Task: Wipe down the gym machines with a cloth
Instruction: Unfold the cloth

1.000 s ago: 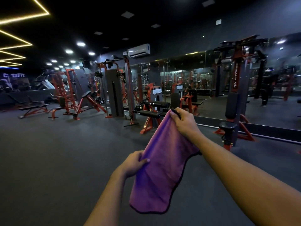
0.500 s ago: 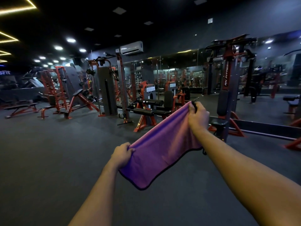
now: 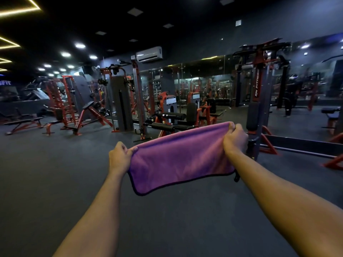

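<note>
Hands first: we count two, both bare, both on one purple cloth (image 3: 178,158). The left hand (image 3: 119,157) pinches the cloth's left end, fingers curled and thumb on the near face. The right hand (image 3: 234,139) grips its upper right corner with curled fingers. We hold the cloth in the air above the floor (image 3: 55,173), in front of the machines and touching none.

Closest behind it we count two machines: a red leg machine (image 3: 168,102) with two black rollers (image 3: 172,115), and a tall tower (image 3: 257,101) with lettering down its post. One air conditioner (image 3: 149,54) hangs on the far wall above a mirror (image 3: 204,84).

The cloth hides the leg machine's base, and the right hand covers the cloth's corner. Our forearms are cut off by the bottom edge, and a blue sign (image 3: 5,83) by the left edge. Farther machines are dim and merge with their reflections, so we cannot count them. A small dark loop (image 3: 236,177) hangs at the cloth's lower right corner; we cannot tell what it is.

The cloth's long axis runs left to right, rising toward the right hand. Its top edge is rounded like a fold; the dark-trimmed edge hangs lowest, toward the floor.
</note>
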